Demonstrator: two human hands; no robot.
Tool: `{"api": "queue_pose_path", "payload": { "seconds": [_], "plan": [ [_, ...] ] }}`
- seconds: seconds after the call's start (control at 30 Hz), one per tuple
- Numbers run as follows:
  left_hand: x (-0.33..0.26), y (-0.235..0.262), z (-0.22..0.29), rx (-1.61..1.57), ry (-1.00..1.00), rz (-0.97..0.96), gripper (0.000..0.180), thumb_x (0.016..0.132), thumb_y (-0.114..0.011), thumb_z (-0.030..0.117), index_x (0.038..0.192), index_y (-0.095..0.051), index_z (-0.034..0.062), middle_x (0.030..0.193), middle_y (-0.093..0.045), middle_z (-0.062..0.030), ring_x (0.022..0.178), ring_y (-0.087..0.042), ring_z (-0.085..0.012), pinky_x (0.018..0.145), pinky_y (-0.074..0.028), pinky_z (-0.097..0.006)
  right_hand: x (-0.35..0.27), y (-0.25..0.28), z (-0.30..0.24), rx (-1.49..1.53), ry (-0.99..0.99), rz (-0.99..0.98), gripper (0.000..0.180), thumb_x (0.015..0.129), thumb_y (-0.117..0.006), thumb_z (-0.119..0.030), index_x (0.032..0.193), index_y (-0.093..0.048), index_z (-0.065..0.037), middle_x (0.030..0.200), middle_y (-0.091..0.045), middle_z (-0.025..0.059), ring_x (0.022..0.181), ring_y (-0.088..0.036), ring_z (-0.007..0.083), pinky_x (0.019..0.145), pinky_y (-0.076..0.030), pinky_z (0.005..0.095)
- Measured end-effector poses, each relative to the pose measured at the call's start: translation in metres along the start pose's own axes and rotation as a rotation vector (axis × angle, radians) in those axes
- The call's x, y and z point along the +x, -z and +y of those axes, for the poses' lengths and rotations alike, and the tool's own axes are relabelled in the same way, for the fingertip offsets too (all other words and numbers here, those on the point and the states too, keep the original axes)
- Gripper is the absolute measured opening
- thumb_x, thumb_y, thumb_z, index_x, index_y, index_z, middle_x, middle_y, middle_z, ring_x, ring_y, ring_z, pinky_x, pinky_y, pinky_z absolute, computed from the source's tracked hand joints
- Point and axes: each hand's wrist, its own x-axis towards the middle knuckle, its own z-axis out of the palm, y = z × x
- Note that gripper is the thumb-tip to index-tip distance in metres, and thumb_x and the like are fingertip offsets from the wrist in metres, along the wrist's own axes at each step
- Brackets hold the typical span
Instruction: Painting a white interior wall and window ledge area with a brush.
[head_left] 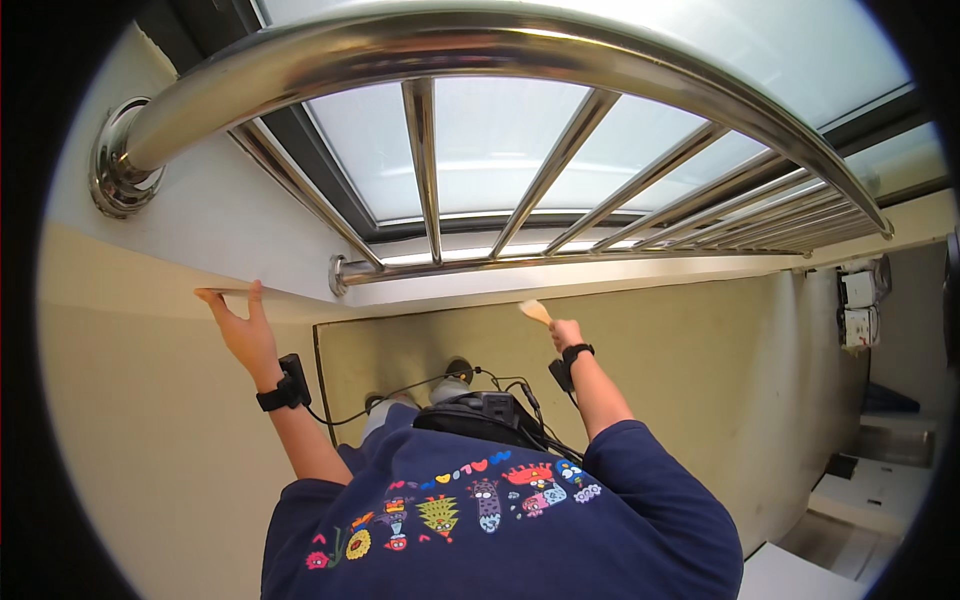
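My left hand point(244, 335) is raised at the wall on the left, its thumb and fingers spread apart. Its fingertips meet the line where white paint gives way to beige; whether they press on the wall or grip a thin edge there is hard to make out. In my right hand point(565, 335) is a flat brush point(537, 313) with a wooden handle and pale bristles. The bristles point up and left, near the low white ledge point(460, 288) under the railing. Black straps with small boxes circle both my wrists.
A shiny metal railing point(430, 45) with several bars curves across the front, before frosted window panes point(480, 140). Black cables point(400, 388) run by my waist to my left wrist. White boxes point(858, 310) stand far right on the olive-beige floor point(690, 370).
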Motion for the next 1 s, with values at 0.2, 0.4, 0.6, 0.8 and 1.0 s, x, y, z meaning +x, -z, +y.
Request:
{"api": "queue_pose_path", "payload": {
  "seconds": [0.2,0.4,0.6,0.8,1.0],
  "plan": [
    [0.002,-0.002,0.006,-0.005,-0.003,-0.004,0.081,0.080,-0.061,0.033,0.135,-0.012,-0.0008,0.136,-0.028,-0.0193,0.125,-0.032,-0.0263,0.099,-0.026,-0.031,0.008,-0.026,-0.052,0.004,0.130,0.019,0.014,0.071,-0.053,-0.011,0.059,-0.047,-0.005,0.043,-0.035,-0.0001,0.031,-0.030,0.0108,0.031,-0.020,0.0261],
    [-0.001,0.003,0.003,0.028,-0.011,0.008,0.081,0.080,-0.061,0.033,0.135,-0.012,-0.0006,0.135,-0.029,-0.0200,0.124,-0.033,-0.0263,0.099,-0.027,-0.031,-0.011,-0.043,-0.075,0.198,0.110,-0.079,0.013,0.071,-0.053,-0.013,0.060,-0.047,-0.007,0.043,-0.035,-0.0008,0.031,-0.028,0.0109,0.031,-0.019,0.0264],
    [-0.001,0.000,0.002,0.033,0.006,0.000,0.081,0.080,-0.061,0.032,0.136,-0.012,-0.0003,0.135,-0.030,-0.0203,0.124,-0.033,-0.0272,0.099,-0.027,-0.031,0.000,-0.035,-0.042,0.157,0.003,-0.015,0.015,0.075,-0.049,-0.012,0.061,-0.048,-0.006,0.044,-0.036,-0.0006,0.033,-0.031,0.0108,0.033,-0.020,0.0263],
    [-0.002,0.000,0.000,-0.014,0.025,-0.020,0.078,0.081,-0.059,0.035,0.135,-0.015,-0.0006,0.139,-0.021,-0.0183,0.128,-0.025,-0.0266,0.102,-0.023,-0.031,-0.013,-0.018,-0.027,0.130,-0.084,-0.020,0.014,0.078,-0.049,-0.014,0.070,-0.052,-0.002,0.047,-0.035,-0.0018,0.035,-0.027,0.0094,0.034,-0.018,0.0260],
    [-0.001,0.002,0.003,0.021,0.014,-0.011,0.079,0.081,-0.060,0.029,0.136,-0.010,0.0010,0.136,-0.028,-0.0189,0.126,-0.029,-0.0268,0.100,-0.025,-0.031,-0.001,-0.018,-0.063,0.196,-0.012,-0.118,0.014,0.079,-0.047,-0.017,0.071,-0.051,-0.005,0.045,-0.032,-0.0041,0.033,-0.026,0.0077,0.033,-0.019,0.0244]
  ]
}}
